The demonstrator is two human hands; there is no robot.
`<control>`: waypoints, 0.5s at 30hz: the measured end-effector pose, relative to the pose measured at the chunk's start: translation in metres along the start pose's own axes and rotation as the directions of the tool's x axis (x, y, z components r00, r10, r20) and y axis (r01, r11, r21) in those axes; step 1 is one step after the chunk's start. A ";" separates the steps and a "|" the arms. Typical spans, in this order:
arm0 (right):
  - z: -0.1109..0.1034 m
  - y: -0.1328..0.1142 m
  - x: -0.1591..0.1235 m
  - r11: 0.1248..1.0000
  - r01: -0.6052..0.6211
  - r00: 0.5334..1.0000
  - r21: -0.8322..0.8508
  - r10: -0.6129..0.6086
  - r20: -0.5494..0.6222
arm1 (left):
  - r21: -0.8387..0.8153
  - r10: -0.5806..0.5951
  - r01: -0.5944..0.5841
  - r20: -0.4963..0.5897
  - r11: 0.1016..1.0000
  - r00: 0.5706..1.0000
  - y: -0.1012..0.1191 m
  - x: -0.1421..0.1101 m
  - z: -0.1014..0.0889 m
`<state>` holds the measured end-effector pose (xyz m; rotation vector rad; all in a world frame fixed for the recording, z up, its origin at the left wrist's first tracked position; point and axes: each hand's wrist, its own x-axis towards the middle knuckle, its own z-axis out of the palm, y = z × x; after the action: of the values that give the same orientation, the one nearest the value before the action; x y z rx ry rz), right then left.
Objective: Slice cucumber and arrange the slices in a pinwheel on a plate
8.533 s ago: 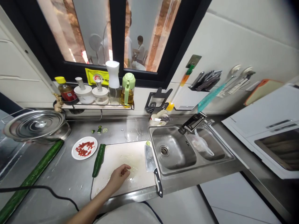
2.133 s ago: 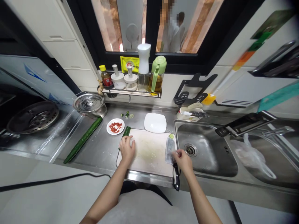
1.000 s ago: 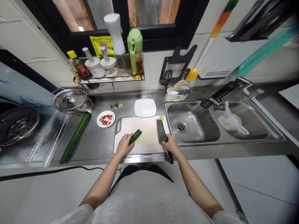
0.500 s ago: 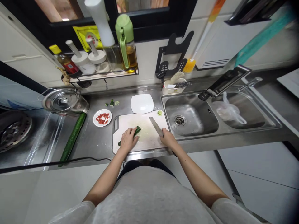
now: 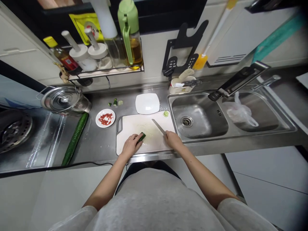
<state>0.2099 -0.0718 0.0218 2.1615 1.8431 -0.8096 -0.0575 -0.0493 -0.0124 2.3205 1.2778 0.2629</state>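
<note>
My left hand (image 5: 131, 146) is closed over a piece of dark green cucumber (image 5: 142, 137) on the white cutting board (image 5: 130, 123); most of the piece is hidden under the palm and fingers. In my right hand (image 5: 173, 140) is the handle of a kitchen knife (image 5: 158, 126), its blade pointing up and left over the board, apart from the cucumber. Pale cucumber slices (image 5: 166, 113) lie at the board's far right corner. Just behind the board sits a white square plate (image 5: 147, 103).
A round plate of chopped red bits (image 5: 106, 118) stands left of the board, with cucumber ends (image 5: 115, 102) behind it. Further left are a whole cucumber (image 5: 75, 139) and a lidded steel pot (image 5: 64, 99). The double sink (image 5: 199, 117) borders the board's right side.
The knife blade has turned more edge-on, with its tip slightly further left. My left hand stays on the cucumber, whose near end no longer shows. The camera view has shifted a little.
</note>
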 end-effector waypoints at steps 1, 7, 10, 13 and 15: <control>0.000 0.000 0.001 1.000 0.002 1.000 0.002 -0.002 0.003 | -0.002 -0.008 0.008 -0.005 1.000 1.000 0.000 0.000 0.001; 0.001 0.002 0.008 1.000 -0.018 1.000 0.006 0.018 0.004 | -0.037 -0.035 0.032 -0.077 0.999 0.996 -0.001 0.001 0.008; -0.003 0.001 0.006 1.000 -0.010 1.000 -0.008 0.010 0.014 | -0.026 -0.021 0.019 -0.093 1.000 0.995 0.001 0.000 0.011; -0.009 -0.007 -0.001 0.999 0.042 0.998 -0.010 -0.042 0.037 | -0.018 -0.018 0.017 -0.099 1.000 0.995 0.002 -0.002 0.013; -0.013 -0.016 -0.009 0.996 0.089 0.995 0.005 -0.089 0.053 | -0.015 -0.016 0.014 -0.094 1.000 0.995 0.002 -0.003 0.014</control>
<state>0.1973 -0.0698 0.0410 2.0511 1.9245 -0.8792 -0.0519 -0.0570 -0.0236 2.3097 1.3334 0.3790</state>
